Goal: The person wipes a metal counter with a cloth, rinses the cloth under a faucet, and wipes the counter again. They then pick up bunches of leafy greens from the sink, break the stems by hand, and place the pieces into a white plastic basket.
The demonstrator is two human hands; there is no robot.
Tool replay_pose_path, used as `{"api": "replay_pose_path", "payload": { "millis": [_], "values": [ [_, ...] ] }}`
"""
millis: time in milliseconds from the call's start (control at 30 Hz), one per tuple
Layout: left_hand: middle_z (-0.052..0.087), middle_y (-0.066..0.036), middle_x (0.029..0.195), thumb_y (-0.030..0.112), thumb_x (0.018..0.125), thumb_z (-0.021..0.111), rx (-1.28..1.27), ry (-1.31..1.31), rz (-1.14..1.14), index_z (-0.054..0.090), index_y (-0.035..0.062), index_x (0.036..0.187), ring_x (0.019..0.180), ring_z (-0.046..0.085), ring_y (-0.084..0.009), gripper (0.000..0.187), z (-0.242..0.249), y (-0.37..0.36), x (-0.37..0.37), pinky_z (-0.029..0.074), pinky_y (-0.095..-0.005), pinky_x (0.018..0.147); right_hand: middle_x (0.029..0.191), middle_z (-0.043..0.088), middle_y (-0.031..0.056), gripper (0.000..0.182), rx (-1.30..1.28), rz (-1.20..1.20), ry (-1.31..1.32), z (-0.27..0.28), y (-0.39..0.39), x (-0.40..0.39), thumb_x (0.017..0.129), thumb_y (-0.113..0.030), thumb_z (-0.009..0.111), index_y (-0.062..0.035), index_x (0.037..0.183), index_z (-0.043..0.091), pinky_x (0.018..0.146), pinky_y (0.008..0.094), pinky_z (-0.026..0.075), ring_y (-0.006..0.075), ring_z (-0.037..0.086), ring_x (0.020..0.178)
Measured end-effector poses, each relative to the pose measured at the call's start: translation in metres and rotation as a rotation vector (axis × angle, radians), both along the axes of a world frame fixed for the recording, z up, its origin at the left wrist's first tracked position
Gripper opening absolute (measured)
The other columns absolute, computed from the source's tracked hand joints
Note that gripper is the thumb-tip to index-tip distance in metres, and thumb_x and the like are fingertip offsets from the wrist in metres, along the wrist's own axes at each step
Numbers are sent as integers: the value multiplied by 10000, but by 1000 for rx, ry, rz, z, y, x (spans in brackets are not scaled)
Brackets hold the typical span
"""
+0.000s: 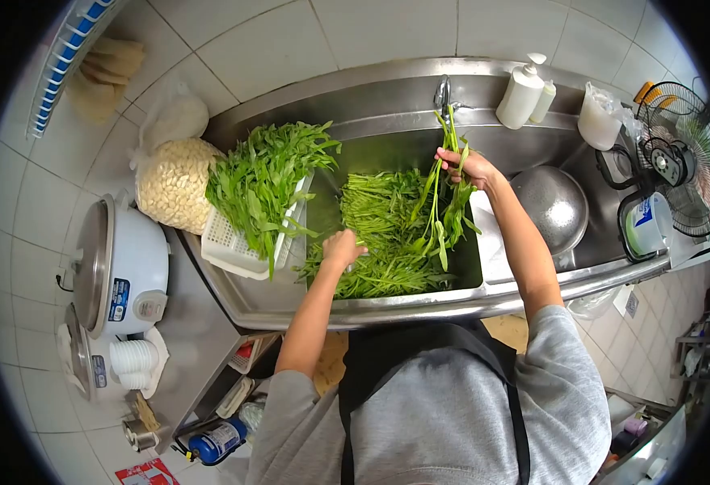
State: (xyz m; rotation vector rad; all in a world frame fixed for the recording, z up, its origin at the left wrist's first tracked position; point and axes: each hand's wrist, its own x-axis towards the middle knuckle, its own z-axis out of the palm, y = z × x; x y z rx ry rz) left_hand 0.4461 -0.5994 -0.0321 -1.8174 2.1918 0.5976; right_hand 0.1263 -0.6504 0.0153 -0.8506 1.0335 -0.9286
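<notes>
My right hand (468, 168) is raised over the right side of the sink basin, its fingers closed around a few long stems of water spinach (433, 206). Their leaves hang down below the hand. Lower and to the left, my left hand (343, 249) is curled into a fist just over the pile of water spinach (387, 206) in the basin; a bit of green stem shows at its fingers. More leafy greens (262, 178) are heaped in a white perforated basket (238, 252) on the sink's left ledge.
A bag of peeled garlic cloves (175, 184) sits left of the basket. The faucet (444, 95) rises behind the basin. To the right are an upturned metal bowl (550, 208), a pump bottle (521, 95) and a fan (678, 158). A large rice cooker (132, 267) stands far left.
</notes>
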Motion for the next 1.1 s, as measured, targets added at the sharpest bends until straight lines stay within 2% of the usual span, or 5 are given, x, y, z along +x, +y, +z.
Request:
{"api": "replay_pose_path", "payload": {
  "millis": [233, 300, 400, 833, 1100],
  "values": [
    [651, -144, 897, 283, 768, 657, 63, -111, -104, 639, 13, 858, 835, 626, -286, 285, 17, -2, -11, 475, -393, 739, 628, 515, -34, 243, 22, -3, -48, -5, -2, 1, 829, -284, 616, -55, 888, 558, 394, 199, 275, 45, 336, 452],
    [671, -86, 805, 285, 800, 618, 189, 391, -102, 646, 19, 854, 645, 620, -186, 272, 31, -6, -21, 480, -347, 608, 626, 516, -36, 241, 29, 7, -53, -7, -2, 4, 829, -285, 617, -59, 889, 559, 395, 199, 273, 44, 334, 453],
    [674, -35, 798, 354, 831, 568, 336, 699, -34, 648, 51, 933, 661, 586, -94, 330, 63, -4, -47, 473, -282, 575, 626, 505, -41, 237, 34, 24, 34, -4, -1, 17, 832, -288, 614, -63, 871, 549, 400, 200, 261, 41, 320, 441],
    [607, -24, 654, 232, 786, 565, 379, 906, 83, 614, 29, 790, 443, 424, -67, 209, 77, 1, -65, 384, -224, 460, 620, 514, -41, 222, 52, 13, 60, -5, -8, 35, 821, -299, 620, -83, 827, 567, 386, 191, 233, 50, 313, 435],
    [453, -20, 507, 226, 632, 561, 263, 918, 539, 486, 37, 545, 396, 326, -113, 221, -16, -8, -36, 261, -273, 393, 661, 606, 26, 198, 82, -16, 297, -22, 13, 66, 804, -255, 648, -75, 786, 567, 368, 218, 263, 64, 386, 449]
  ]
}}
